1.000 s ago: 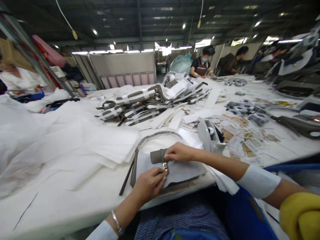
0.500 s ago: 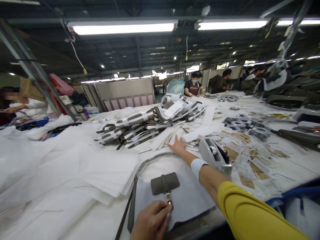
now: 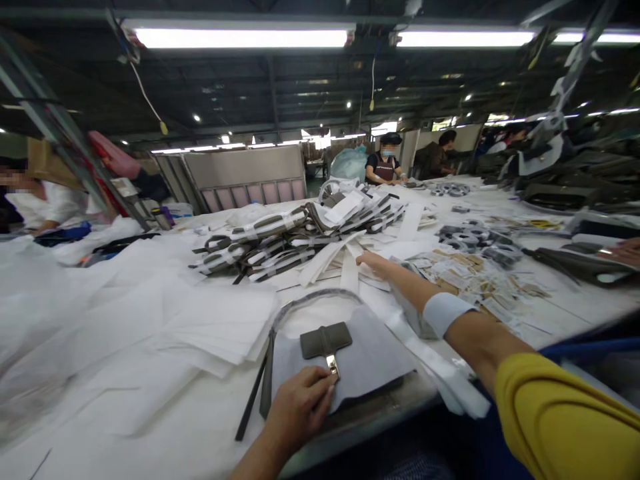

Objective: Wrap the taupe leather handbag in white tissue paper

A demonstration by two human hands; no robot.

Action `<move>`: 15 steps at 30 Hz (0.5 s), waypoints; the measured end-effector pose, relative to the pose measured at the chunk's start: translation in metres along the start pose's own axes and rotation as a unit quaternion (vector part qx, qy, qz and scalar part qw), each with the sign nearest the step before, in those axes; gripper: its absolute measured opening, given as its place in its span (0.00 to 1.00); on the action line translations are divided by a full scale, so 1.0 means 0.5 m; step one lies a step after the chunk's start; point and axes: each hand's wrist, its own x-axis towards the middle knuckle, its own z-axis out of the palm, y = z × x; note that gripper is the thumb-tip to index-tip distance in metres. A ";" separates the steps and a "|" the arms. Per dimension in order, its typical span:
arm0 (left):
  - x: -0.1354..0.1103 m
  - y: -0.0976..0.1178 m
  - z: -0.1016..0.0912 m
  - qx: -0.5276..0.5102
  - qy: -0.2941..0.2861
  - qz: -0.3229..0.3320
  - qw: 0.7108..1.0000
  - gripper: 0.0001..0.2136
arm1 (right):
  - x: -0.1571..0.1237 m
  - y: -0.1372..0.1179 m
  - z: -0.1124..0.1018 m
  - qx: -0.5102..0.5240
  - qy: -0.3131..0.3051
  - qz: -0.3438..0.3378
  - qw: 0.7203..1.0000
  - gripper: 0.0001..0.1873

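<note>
A grey handbag [image 3: 325, 340] lies flat at the table's near edge under a pale grey sheet [image 3: 370, 360], its handle [image 3: 310, 300] arching away from me. My left hand [image 3: 297, 410] rests curled on the sheet, with its fingertips at the bag's gold clasp [image 3: 332, 364]. My right hand [image 3: 374, 262] is stretched far forward over loose white paper strips. Its fingers are pressed together on one strip [image 3: 349, 272].
A pile of paper-wrapped grey straps [image 3: 280, 237] lies beyond the bag. Stacked white sheets [image 3: 215, 320] are at the left and scattered paper tags [image 3: 480, 280] at the right. A tape dispenser [image 3: 407, 313] sits behind my right forearm. People work at the far end [image 3: 383, 163] and left [image 3: 35, 200].
My right hand left the bag's flap and reached forward to the white strips, then closed on one. My left hand stayed at the clasp. My view has tilted up.
</note>
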 end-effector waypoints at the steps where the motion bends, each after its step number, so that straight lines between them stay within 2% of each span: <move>1: 0.000 0.001 -0.001 0.000 0.004 0.002 1.000 0.13 | -0.023 0.002 -0.016 0.021 -0.026 -0.013 0.999 0.29; 4: 0.001 0.005 -0.006 0.015 0.014 0.014 1.000 0.13 | -0.105 0.016 -0.045 0.078 -0.117 -0.060 0.988 0.36; 6: 0.002 0.006 -0.008 0.029 0.013 0.020 0.999 0.13 | -0.163 0.033 -0.044 0.082 -0.191 -0.145 0.967 0.40; 8: 0.001 0.005 -0.008 0.036 0.003 0.015 0.999 0.13 | -0.220 0.057 -0.027 0.016 -0.271 -0.275 0.922 0.44; 10: -0.001 0.005 -0.006 0.041 -0.005 0.000 0.999 0.12 | -0.271 0.082 0.002 -0.109 -0.331 -0.389 0.853 0.46; 12: -0.004 0.009 -0.004 0.055 -0.009 -0.015 0.998 0.12 | -0.312 0.099 0.034 -0.229 -0.356 -0.432 0.796 0.45; 13: -0.007 0.013 -0.003 0.063 -0.011 -0.022 0.998 0.12 | -0.328 0.104 0.049 -0.270 -0.362 -0.436 0.778 0.44; 15: -0.012 0.023 -0.004 0.079 -0.015 -0.031 0.996 0.13 | -0.349 0.103 0.071 -0.308 -0.352 -0.436 0.768 0.36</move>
